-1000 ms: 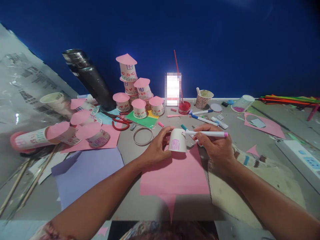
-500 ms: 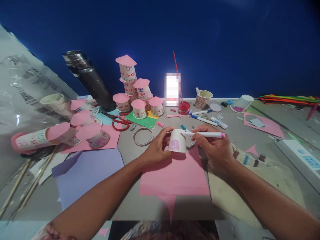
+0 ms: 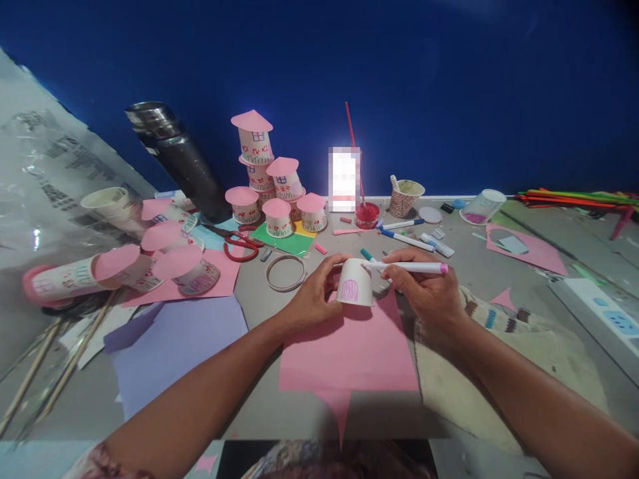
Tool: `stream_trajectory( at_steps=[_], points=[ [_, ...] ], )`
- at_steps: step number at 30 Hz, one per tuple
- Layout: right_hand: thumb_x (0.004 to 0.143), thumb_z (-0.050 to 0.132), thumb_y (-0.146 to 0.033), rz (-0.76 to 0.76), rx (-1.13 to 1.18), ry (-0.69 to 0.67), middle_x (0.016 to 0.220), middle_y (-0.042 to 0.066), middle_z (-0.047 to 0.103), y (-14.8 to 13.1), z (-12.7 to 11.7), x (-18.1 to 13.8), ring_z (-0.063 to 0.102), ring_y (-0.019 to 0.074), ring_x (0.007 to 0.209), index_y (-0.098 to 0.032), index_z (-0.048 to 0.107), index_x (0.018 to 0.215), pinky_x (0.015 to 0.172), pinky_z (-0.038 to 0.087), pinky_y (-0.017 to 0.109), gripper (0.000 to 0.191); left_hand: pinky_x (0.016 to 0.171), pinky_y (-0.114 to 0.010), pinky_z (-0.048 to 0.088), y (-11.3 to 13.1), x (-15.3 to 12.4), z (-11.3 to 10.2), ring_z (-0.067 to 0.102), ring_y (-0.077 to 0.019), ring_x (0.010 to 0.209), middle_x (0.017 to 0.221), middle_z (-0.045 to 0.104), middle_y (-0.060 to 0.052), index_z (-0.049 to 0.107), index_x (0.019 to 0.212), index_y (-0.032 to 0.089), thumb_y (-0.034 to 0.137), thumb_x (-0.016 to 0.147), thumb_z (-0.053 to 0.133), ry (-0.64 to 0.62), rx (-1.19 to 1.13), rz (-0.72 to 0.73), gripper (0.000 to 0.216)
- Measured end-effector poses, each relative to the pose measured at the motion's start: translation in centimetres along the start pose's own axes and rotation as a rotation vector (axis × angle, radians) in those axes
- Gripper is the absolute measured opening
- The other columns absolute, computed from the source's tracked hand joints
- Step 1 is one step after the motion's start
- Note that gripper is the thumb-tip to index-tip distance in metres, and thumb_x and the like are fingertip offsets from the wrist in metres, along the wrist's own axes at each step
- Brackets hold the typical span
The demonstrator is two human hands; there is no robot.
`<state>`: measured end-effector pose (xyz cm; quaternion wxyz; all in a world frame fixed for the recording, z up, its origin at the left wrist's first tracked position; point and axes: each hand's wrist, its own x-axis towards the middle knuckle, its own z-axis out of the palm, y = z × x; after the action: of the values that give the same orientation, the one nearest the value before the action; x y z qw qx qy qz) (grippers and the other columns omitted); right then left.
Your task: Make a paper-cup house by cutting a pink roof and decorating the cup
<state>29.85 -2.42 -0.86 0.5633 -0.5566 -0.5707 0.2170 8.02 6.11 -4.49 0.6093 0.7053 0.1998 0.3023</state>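
Observation:
My left hand (image 3: 319, 293) is closed around the side of a small white paper cup (image 3: 363, 283), held upside down with its rim facing down. A purple-pink arched door with scribbled lines is drawn on the cup's near side. Between the fingers of my right hand (image 3: 424, 286) is a white marker (image 3: 417, 267) with a pink end. Its tip is at the cup's upper right side; whether it touches is too fine to tell. Under the cup lies a pink paper sheet (image 3: 344, 359). A teal-capped marker (image 3: 368, 255) shows just behind the cup.
Decorated cups with pink cone roofs (image 3: 253, 136) stand stacked behind, and more lie left. Red-handled scissors (image 3: 242, 247), a tape ring (image 3: 285, 273) and a dark flask (image 3: 180, 159) are left. Right are a cloth (image 3: 509, 372), a power strip (image 3: 604, 319) and loose markers (image 3: 407, 239).
The cup has turned or shifted very slightly to the right in my left hand. The marker stays at almost the same spot on it, and everything else looks unchanged.

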Motion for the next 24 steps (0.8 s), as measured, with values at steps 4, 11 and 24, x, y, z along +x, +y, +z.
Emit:
stream_trajectory(
  at_steps=[4,11,24],
  points=[
    [0.092,0.074,-0.029,0.01,0.011,-0.007,0.079,-0.001,0.075,0.03,-0.05,-0.05,0.066,0.015,0.068,-0.023,0.078,0.093,0.062,0.049,0.027,0.007,0.106,-0.04,0.051,0.25,-0.02,0.1,0.061,-0.0309,0.134,0.148,0.058,-0.012,0.05,0.144,0.026,0.011,0.077,0.075,0.005,-0.018,-0.016,0.073],
    [0.093,0.072,-0.028,0.004,0.029,-0.028,0.078,-0.001,0.074,-0.01,-0.04,-0.07,0.066,0.0149,0.069,-0.024,0.077,0.091,0.063,0.05,0.027,0.007,0.105,-0.039,0.052,0.52,0.14,0.21,0.061,-0.0316,0.134,0.146,0.059,-0.013,0.052,0.141,0.025,0.011,0.076,0.075,0.018,-0.04,-0.027,0.071],
    [0.092,0.071,-0.024,-0.005,0.001,-0.064,0.075,0.0,0.075,-0.65,-0.15,-0.06,0.066,0.0157,0.067,-0.024,0.076,0.09,0.064,0.049,0.029,0.006,0.106,-0.04,0.051,0.25,0.13,0.13,0.061,-0.0308,0.133,0.145,0.059,-0.012,0.052,0.141,0.025,0.005,0.071,0.071,0.018,-0.046,-0.011,0.075]
  ],
)
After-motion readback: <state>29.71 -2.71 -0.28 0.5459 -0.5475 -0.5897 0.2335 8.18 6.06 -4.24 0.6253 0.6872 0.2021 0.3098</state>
